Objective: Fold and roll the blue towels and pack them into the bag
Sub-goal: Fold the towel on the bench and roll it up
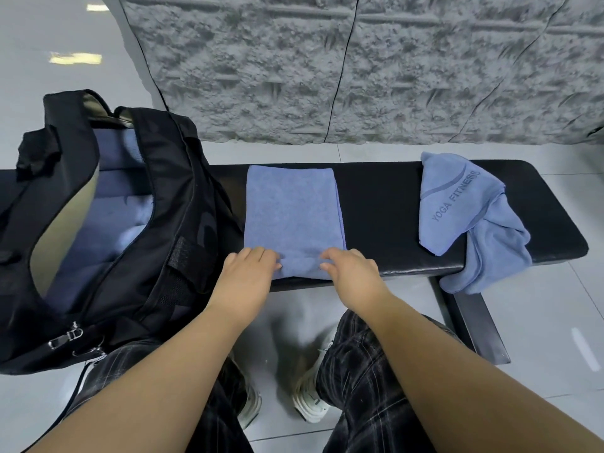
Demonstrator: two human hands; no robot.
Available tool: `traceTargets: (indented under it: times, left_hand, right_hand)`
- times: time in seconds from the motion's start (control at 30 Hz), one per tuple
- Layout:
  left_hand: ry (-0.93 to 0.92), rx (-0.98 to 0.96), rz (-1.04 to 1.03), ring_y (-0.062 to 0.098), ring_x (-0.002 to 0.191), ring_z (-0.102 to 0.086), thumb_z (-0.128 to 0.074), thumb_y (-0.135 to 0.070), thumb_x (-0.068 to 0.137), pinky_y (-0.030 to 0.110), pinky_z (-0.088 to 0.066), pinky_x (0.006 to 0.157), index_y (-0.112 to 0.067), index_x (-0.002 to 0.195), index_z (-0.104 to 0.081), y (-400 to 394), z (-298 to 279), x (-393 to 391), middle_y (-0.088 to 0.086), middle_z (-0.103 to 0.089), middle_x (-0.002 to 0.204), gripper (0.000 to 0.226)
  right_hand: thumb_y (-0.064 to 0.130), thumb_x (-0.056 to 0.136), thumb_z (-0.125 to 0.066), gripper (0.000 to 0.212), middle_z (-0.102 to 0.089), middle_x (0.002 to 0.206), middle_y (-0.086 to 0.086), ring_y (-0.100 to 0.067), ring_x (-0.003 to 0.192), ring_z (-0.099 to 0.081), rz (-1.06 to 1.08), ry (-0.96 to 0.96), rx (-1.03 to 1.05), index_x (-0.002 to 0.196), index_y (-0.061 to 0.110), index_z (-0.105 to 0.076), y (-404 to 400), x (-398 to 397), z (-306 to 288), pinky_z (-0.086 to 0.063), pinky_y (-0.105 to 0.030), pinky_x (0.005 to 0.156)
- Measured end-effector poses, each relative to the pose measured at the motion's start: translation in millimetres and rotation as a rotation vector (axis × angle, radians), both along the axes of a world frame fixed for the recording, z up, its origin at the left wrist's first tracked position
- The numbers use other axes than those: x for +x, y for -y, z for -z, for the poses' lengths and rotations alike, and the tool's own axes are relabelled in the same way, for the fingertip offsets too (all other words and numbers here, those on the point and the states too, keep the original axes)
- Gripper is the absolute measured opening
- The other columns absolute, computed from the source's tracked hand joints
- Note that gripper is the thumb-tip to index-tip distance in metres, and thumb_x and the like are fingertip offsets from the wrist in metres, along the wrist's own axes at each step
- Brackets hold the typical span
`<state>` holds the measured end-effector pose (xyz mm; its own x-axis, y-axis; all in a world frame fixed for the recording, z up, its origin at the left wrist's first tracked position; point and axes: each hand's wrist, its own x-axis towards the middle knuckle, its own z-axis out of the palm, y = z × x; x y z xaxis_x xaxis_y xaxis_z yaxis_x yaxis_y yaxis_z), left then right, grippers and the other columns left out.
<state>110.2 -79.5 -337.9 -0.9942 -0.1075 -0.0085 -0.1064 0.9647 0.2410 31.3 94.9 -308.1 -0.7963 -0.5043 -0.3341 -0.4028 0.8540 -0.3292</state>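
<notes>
Blue folded towel (294, 217): flat on black bench (385, 217), beside bag (170, 204).
Left hand (248, 273): pinches the near edge.
Right hand (351, 273): pinches the same edge.
Loose towel (464, 217): at bench's right end.

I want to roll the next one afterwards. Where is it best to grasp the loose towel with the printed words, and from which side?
Probably the flat printed flap of the crumpled towel, taken from the near side. That part lies smooth on the bench, while the rest hangs bunched over the right end.
</notes>
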Motion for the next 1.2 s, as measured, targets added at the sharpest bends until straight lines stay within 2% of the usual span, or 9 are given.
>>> traceTargets:
  times: [0.13, 0.3, 0.47, 0.53, 0.67, 0.8, 0.93, 1.07, 1.2]
  left_hand:
    - [-0.176, -0.131, -0.06, 0.026, 0.074, -0.045, -0.074, -0.014, 0.075, 0.035, -0.032, 0.064, -0.012, 0.082, -0.057, 4, -2, -10, 0.004, -0.052, 0.079, 0.019]
    - [-0.318, -0.228, 0.192, 0.023, 0.076, -0.04, -0.043, 0.002, 0.065, 0.032, -0.033, 0.064, -0.011, 0.087, -0.057, 1, 2, -11, 0.006, -0.054, 0.083, 0.029]
    - [-0.194, -0.198, 0.16, 0.024, 0.082, -0.057, -0.068, -0.023, 0.071, 0.031, -0.035, 0.077, -0.009, 0.098, -0.062, -4, 8, -6, 0.004, -0.059, 0.09, 0.031]
    - [-0.202, -0.201, 0.147, 0.024, 0.083, -0.057, -0.074, -0.019, 0.07, 0.032, -0.034, 0.079, -0.008, 0.1, -0.061, -2, 9, -10, 0.005, -0.059, 0.092, 0.035]
    - [-0.197, -0.208, 0.124, 0.026, 0.086, -0.058, -0.075, -0.008, 0.068, 0.033, -0.034, 0.083, -0.005, 0.105, -0.056, -5, 10, -14, 0.008, -0.06, 0.096, 0.042]
    - [-0.16, -0.219, 0.1, 0.025, 0.082, -0.058, -0.076, -0.003, 0.064, 0.034, -0.039, 0.079, -0.006, 0.105, -0.055, -6, 8, -18, 0.007, -0.061, 0.094, 0.046]
    - [-0.043, -0.15, 0.071, 0.022, 0.075, -0.057, -0.079, -0.004, 0.064, 0.033, -0.045, 0.068, -0.01, 0.099, -0.06, -7, 0, -18, 0.002, -0.06, 0.085, 0.04]
    - [0.143, 0.059, 0.058, 0.019, 0.107, -0.044, -0.04, -0.02, 0.098, 0.027, -0.031, 0.086, -0.017, 0.127, -0.043, -8, -7, -16, -0.001, -0.054, 0.115, 0.029]
    - [0.135, 0.116, 0.008, 0.017, 0.105, -0.037, -0.035, -0.028, 0.1, 0.028, -0.021, 0.082, -0.023, 0.119, -0.044, -6, -11, -20, -0.004, -0.055, 0.108, 0.021]
  right_hand:
    - [0.028, 0.103, -0.03, 0.031, -0.043, 0.118, 0.0, -0.021, 0.107, -0.033, 0.04, -0.16, 0.057, 0.121, 0.022, -0.054, 6, -4, 16, -0.023, -0.028, 0.082]
    - [0.012, 0.087, -0.063, 0.004, -0.053, 0.091, -0.008, -0.025, 0.081, -0.043, 0.1, -0.396, -0.139, 0.089, 0.008, -0.061, 11, -7, 19, -0.028, -0.032, 0.064]
    - [-0.005, 0.065, -0.075, 0.018, -0.055, 0.074, -0.004, -0.021, 0.066, -0.051, 0.048, -0.323, -0.105, 0.072, 0.008, -0.063, 18, -6, 18, -0.019, -0.017, 0.044]
    - [0.005, 0.059, -0.08, 0.017, -0.054, 0.066, -0.003, -0.021, 0.06, -0.052, 0.053, -0.396, -0.114, 0.062, 0.009, -0.063, 19, -2, 19, -0.033, -0.014, 0.044]
    - [0.021, 0.052, -0.086, 0.039, -0.058, 0.084, -0.007, -0.027, 0.078, -0.057, 0.009, -0.315, -0.043, 0.083, 0.007, -0.066, 18, 5, 24, -0.05, -0.034, 0.071]
    - [0.019, 0.077, -0.071, 0.037, -0.056, 0.107, -0.001, -0.023, 0.105, -0.051, -0.017, -0.309, -0.01, 0.112, 0.016, -0.061, 14, -8, 15, -0.025, -0.029, 0.098]
    - [0.032, 0.097, -0.046, 0.031, -0.053, 0.12, 0.002, -0.019, 0.117, -0.043, -0.004, -0.052, 0.037, 0.126, 0.024, -0.051, 4, -20, 0, -0.028, -0.029, 0.094]
    - [0.037, 0.095, -0.051, 0.027, -0.055, 0.113, -0.002, -0.024, 0.111, -0.041, 0.174, 0.273, -0.045, 0.119, 0.024, -0.051, -11, -20, -15, -0.037, -0.029, 0.087]
    - [0.04, 0.096, -0.046, 0.026, -0.052, 0.105, -0.002, -0.017, 0.096, -0.034, 0.219, 0.284, -0.051, 0.118, 0.026, -0.052, -14, -18, -14, -0.032, -0.027, 0.085]
